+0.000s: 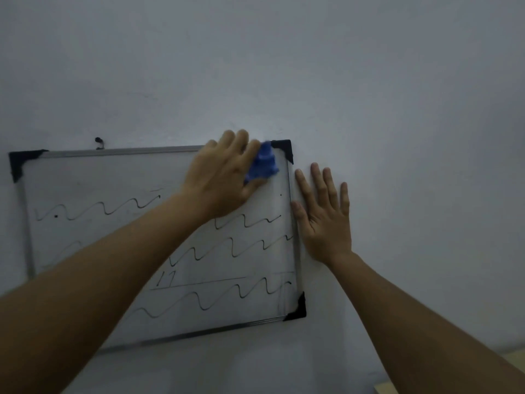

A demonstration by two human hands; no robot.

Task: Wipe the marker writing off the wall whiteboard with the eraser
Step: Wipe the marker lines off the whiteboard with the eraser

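Note:
A whiteboard point(85, 177) with a metal frame and black corner caps hangs on the wall, tilted slightly. Black wavy marker lines point(250, 245) cross its middle and lower parts; the top right area is bare. My left hand point(224, 177) grips a blue eraser point(262, 164) and presses it on the board near the top right corner. My right hand point(324, 217) lies flat with spread fingers on the wall, its thumb touching the board's right frame edge.
The board hangs from a small dark hook point(98, 141) above its top edge. Plain pale wall point(397, 109) surrounds it. A light surface edge point(511, 356) shows at the bottom right corner.

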